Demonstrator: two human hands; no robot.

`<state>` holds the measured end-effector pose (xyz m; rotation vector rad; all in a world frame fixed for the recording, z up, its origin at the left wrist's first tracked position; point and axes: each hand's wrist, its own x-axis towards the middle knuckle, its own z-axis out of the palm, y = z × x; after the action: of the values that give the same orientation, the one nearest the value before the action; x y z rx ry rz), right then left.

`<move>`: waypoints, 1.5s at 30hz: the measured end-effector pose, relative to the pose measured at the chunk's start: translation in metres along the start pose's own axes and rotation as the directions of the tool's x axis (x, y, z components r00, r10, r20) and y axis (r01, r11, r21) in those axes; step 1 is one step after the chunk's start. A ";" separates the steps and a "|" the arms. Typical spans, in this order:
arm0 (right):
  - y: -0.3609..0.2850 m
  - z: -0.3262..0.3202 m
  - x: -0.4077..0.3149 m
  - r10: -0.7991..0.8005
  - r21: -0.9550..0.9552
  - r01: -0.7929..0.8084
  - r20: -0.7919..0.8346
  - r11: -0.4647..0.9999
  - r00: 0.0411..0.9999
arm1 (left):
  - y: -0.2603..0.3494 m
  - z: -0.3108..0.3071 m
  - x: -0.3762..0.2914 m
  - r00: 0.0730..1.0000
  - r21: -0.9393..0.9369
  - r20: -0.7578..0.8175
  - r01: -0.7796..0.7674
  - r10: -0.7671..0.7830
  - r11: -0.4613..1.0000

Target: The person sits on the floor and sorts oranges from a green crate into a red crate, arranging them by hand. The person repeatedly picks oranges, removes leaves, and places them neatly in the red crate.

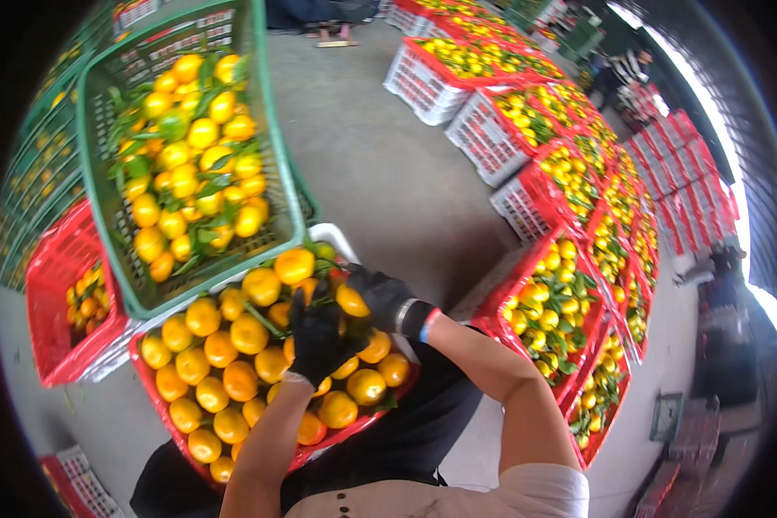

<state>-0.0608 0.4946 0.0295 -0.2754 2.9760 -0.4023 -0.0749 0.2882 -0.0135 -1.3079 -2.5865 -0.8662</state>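
Both my hands wear black gloves and are over a red-lined crate (144, 372) packed with rows of orange citrus fruit (239, 381). My left hand (320, 337) lies palm down over the fruit near the crate's far right part; its fingertips point away from me, and what is under the palm is hidden. My right hand (382, 298), with a bracelet at the wrist, is just beside it at the far right corner, close to an orange fruit (352, 301). Its fingers are partly hidden, so its hold cannot be told. Green leaves show between the hands.
A green plastic crate (283, 162) of leafy citrus rests beyond the packed one. At the left stand a red-lined crate (45, 311) with some fruit and stacked green crates (32, 175). Rows of filled crates (485, 152) curve along the right. Another person (621, 71) is far off, upper right.
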 end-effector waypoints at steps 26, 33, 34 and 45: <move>-0.008 -0.019 0.062 -0.066 0.122 0.060 0.048 0.991 0.997 | -0.002 -0.007 -0.006 0.980 0.009 0.120 0.160 -0.160 0.987; 0.007 0.045 0.150 0.287 -0.261 -0.211 0.302 0.942 0.909 | 0.000 -0.001 -0.004 0.991 -0.011 0.078 0.113 -0.112 0.993; -0.006 0.034 0.143 0.194 -0.288 -0.103 0.308 0.952 0.931 | -0.002 -0.004 -0.006 0.988 -0.036 0.098 0.122 -0.118 0.992; -0.058 0.046 0.295 0.108 -0.067 -0.100 0.120 0.993 0.987 | -0.040 0.017 0.020 0.973 0.053 -0.172 0.164 -0.153 0.985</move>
<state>-0.3321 0.3701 -0.0276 -0.1442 2.8692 -0.2728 -0.1162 0.2926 -0.0379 -0.9769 -2.5889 -0.8650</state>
